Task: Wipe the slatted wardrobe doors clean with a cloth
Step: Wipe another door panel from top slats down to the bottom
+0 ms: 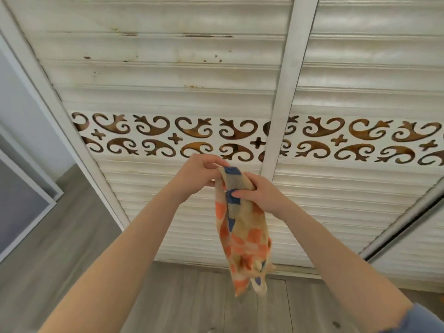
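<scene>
Head view first gives us the slatted wardrobe doors (168, 75), which fill the scene beyond our fingers: white horizontal slats, the upper ones marked with brown spots and streaks. A band of brown scroll cutouts (149, 135) runs across both doors just above our fingers, and a white vertical frame strip (286, 97) divides the doors up and to the right of them. Below our fingers lies the grey wood-look floor (79, 236), and far out to the left of them leaning framed panels (26, 200) stand against the wall.

Next comes the cloth (242, 231), checked in orange, beige and blue. It is not on the doors; we hold it in the air in front of the lower slats, its upper end bunched between both hands and the rest hanging down loosely beneath our fingers.

Our left hand (199, 176) has its fingers closed in a pinch on the top left edge of the cloth. Our right hand (259, 191) has its fingers curled shut around the cloth just beside and slightly lower, the thumb pressing on a blue square. A blue sleeve (422, 318) shows at the lower right corner.
</scene>
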